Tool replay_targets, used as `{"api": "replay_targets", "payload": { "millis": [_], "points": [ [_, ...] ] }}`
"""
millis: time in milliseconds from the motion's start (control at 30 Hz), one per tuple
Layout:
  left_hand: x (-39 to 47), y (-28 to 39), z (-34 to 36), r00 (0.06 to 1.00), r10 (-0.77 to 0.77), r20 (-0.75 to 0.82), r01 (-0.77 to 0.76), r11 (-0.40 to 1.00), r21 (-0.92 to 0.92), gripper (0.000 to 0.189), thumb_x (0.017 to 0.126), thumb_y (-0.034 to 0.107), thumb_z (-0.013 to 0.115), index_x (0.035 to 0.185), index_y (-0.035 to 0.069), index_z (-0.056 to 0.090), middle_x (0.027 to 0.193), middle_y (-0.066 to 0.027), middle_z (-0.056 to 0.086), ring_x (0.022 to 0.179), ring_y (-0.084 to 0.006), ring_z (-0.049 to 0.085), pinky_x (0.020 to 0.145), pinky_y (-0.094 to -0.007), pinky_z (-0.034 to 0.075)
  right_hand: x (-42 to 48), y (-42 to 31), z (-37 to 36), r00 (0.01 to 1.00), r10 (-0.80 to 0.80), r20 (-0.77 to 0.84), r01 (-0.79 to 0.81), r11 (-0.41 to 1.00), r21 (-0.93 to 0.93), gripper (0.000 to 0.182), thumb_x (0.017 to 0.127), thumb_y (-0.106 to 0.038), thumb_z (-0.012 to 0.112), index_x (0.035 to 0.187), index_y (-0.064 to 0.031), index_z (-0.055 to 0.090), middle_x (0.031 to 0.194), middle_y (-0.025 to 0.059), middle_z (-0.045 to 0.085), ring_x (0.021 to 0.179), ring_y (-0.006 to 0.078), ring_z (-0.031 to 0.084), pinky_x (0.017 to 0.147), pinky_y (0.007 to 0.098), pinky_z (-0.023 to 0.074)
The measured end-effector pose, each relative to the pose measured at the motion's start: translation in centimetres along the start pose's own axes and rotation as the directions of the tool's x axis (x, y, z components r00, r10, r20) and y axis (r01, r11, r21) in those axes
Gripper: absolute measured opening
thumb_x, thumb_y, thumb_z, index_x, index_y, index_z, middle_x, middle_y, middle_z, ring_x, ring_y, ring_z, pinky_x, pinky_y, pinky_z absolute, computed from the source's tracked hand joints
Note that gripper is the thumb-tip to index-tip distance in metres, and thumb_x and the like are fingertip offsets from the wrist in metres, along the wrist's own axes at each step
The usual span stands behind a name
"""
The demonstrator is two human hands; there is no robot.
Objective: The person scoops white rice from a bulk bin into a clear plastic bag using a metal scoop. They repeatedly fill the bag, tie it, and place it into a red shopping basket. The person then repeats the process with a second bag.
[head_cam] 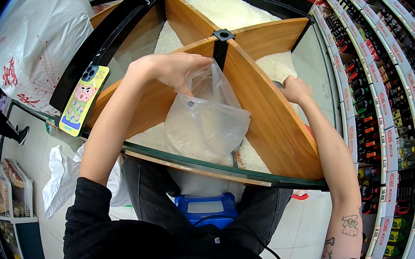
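Observation:
My left hand (178, 70) grips the rim of a clear plastic bag (207, 129) between thumb and fingers. Its mouth hangs partly apart, and its lower part rests in the near compartment on white rice (255, 156). Something pale shows through the plastic. My right hand (296, 89) reaches over the wooden divider (269, 114) into the right compartment, above the rice (278, 66) there. Its fingers are closed on a dark grey handle or tool (277, 84), mostly hidden by the hand and divider.
Crossed wooden boards meet at a black post (223, 34). More rice (228, 11) fills the far compartment. A phone in a yellow case (83, 100) lies on the bin's left edge, near a large white plastic bag (43, 27). Shelves of bottles (373, 113) stand right.

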State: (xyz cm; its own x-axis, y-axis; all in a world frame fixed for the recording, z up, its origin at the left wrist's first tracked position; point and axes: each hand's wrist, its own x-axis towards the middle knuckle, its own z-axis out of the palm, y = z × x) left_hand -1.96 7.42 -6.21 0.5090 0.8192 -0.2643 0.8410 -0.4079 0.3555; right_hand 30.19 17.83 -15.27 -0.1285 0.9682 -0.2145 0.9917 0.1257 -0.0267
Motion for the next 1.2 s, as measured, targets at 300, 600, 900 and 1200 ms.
{"api": "replay_targets", "payload": {
  "millis": [300, 600, 900, 1200],
  "points": [
    [0.0, -0.4, 0.1, 1.000, 0.020, -0.002, -0.020, 1.000, -0.017, 0.100, 0.060, 0.021, 0.082, 0.141, 0.002, 0.027, 0.139, -0.0155, 0.041, 0.128, -0.0272, 0.039, 0.108, -0.0335, 0.033, 1.9, 1.6, -0.3, 0.998, -0.061, -0.008, 0.057, 0.872, 0.487, 0.032, 0.071, -0.030, 0.059, 0.079, -0.0013, 0.069, 0.073, 0.0130, 0.067, 0.071, 0.0198, 0.064, 0.063, 0.0322, 0.0483],
    [0.0, -0.6, 0.2, 1.000, 0.012, -0.010, -0.012, 1.000, 0.002, 0.100, 0.060, 0.021, 0.082, 0.141, 0.002, 0.027, 0.140, -0.0151, 0.039, 0.129, -0.0273, 0.038, 0.109, -0.0335, 0.031, 1.8, 2.9, -2.0, 0.989, -0.039, -0.144, 0.135, 0.636, 0.759, 0.027, 0.074, -0.025, 0.057, 0.067, -0.0003, 0.062, 0.062, 0.0048, 0.058, 0.054, 0.0096, 0.050, 0.050, 0.0260, 0.0375],
    [0.1, -0.4, 0.2, 1.000, -0.011, -0.018, 0.011, 0.999, 0.033, 0.102, 0.058, 0.025, 0.083, 0.141, 0.003, 0.028, 0.140, -0.0151, 0.040, 0.129, -0.0281, 0.038, 0.109, -0.0351, 0.032, -1.6, 1.7, -6.0, 0.971, -0.159, -0.180, 0.240, 0.627, 0.741, 0.022, 0.076, -0.020, 0.054, 0.071, 0.0001, 0.063, 0.064, 0.0030, 0.057, 0.060, 0.0077, 0.051, 0.052, 0.0237, 0.0369],
    [-0.3, 0.9, -0.8, 0.999, -0.003, 0.054, 0.009, 0.995, -0.101, 0.107, 0.050, 0.022, 0.086, 0.140, 0.003, 0.031, 0.137, -0.0161, 0.043, 0.126, -0.0287, 0.041, 0.108, -0.0358, 0.033, -8.5, -3.3, -9.5, 0.795, -0.505, -0.336, 0.592, 0.526, 0.611, 0.039, 0.074, -0.008, 0.049, 0.112, -0.0003, 0.055, 0.065, 0.0029, 0.057, 0.061, 0.0064, 0.053, 0.056, 0.0226, 0.0403]
  ]
}}
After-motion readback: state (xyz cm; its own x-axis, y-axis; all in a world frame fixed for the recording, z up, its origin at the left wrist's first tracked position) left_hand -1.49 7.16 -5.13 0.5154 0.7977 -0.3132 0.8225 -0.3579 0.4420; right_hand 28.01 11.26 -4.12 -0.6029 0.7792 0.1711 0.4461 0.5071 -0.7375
